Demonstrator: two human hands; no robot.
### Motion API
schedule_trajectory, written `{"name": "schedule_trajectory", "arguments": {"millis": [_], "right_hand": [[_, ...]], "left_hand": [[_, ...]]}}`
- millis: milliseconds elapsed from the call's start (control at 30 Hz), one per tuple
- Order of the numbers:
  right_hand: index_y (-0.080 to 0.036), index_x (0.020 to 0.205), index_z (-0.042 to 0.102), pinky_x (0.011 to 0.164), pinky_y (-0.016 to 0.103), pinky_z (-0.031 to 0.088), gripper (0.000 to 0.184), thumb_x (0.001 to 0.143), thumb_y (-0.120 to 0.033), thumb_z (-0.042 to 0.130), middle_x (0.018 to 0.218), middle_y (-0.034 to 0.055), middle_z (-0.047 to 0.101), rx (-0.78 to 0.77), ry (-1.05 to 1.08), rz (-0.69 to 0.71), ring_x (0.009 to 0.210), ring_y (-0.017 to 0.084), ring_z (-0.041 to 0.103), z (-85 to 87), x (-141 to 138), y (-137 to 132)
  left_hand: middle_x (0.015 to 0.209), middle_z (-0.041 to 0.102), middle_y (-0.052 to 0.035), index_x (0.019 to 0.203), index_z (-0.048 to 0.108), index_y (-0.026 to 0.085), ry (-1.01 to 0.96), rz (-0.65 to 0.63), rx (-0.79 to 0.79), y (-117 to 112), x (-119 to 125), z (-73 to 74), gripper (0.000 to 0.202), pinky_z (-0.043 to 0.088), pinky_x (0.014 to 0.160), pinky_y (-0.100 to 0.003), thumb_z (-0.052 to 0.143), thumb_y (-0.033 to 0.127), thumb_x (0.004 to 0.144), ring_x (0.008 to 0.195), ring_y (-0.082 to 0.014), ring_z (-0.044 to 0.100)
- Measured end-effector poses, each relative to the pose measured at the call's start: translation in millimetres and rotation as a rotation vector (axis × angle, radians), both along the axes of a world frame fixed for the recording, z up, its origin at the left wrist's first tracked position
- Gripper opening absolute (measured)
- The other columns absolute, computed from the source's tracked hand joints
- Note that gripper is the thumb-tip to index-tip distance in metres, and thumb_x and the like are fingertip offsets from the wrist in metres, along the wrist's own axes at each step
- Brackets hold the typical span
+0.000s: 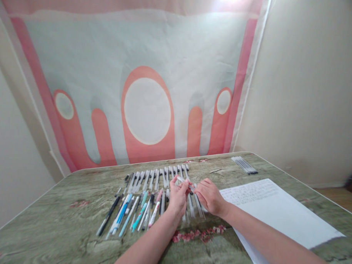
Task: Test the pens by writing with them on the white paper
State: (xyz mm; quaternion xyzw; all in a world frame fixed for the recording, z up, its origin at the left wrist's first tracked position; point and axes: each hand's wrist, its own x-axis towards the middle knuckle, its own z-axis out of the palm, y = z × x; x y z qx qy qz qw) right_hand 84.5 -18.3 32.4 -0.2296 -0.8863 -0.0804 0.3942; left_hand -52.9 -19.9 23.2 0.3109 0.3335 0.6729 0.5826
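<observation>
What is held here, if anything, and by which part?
One pale pen, pinched by both hands: left hand on its left part, right hand at its right end.

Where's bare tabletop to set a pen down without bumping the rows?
Bare: the strip between the pen rows and the table's left edge, and the gap between the white sheet and the refill bundle. Crowded: under the left hand and right hand, which pinch one pen over packed pens.

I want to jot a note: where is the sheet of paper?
In the head view, the sheet of paper lies on the table, right of the right hand, with a pen bundle beyond it.
</observation>
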Motion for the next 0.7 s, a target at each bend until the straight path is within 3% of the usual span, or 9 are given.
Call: {"name": "schedule_trajectory", "arguments": {"millis": [300,433,567,700], "right_hand": [[-0.016,0.085,0.052,0.071,0.034,0.032,0.018,0.086,-0.017,0.034,0.074,0.0052,0.057,-0.06,-0.021,-0.007,0.072,0.017,0.048,0.5,-1.1,0.7],[-0.015,0.094,0.052,0.073,0.033,0.032,0.018,0.086,-0.019,0.037,0.082,0.0062,0.06,-0.135,-0.042,-0.083,0.075,0.017,0.05,6.7,-4.3,0.2],[-0.017,0.085,0.056,0.071,0.029,0.034,0.015,0.083,-0.027,0.045,0.077,0.0042,0.059,-0.303,-0.04,-0.198,0.073,0.016,0.051,15.8,-3.6,1.1],[-0.018,0.078,0.059,0.062,0.023,0.036,0.015,0.08,-0.029,0.049,0.072,0.0016,0.061,-0.556,-0.061,-0.2,0.066,0.013,0.053,24.9,2.1,2.8]], "left_hand": [[0.068,0.059,0.0028,0.114,0.025,0.023,0.008,0.003,0.023,1.7,-3.7,1.6,0.063,0.041,0.06,-0.021,0.066,0.031,0.067,0.055,-0.0072,0.055],[0.067,0.059,0.0023,0.117,0.026,0.021,0.037,0.109,0.033,5.2,-4.9,-1.5,0.063,0.041,0.06,-0.02,0.065,0.031,0.068,0.054,-0.0069,0.054],[0.07,0.06,-0.0004,0.122,0.023,0.02,0.125,0.232,0.052,7.7,-7.5,-5.3,0.066,0.043,0.063,-0.023,0.063,0.032,0.07,0.061,-0.0101,0.058],[0.074,0.06,-0.0019,0.127,0.017,0.021,0.229,0.215,0.128,4.4,-5.4,-3.2,0.07,0.044,0.072,-0.029,0.06,0.032,0.073,0.07,-0.0135,0.061]]}}
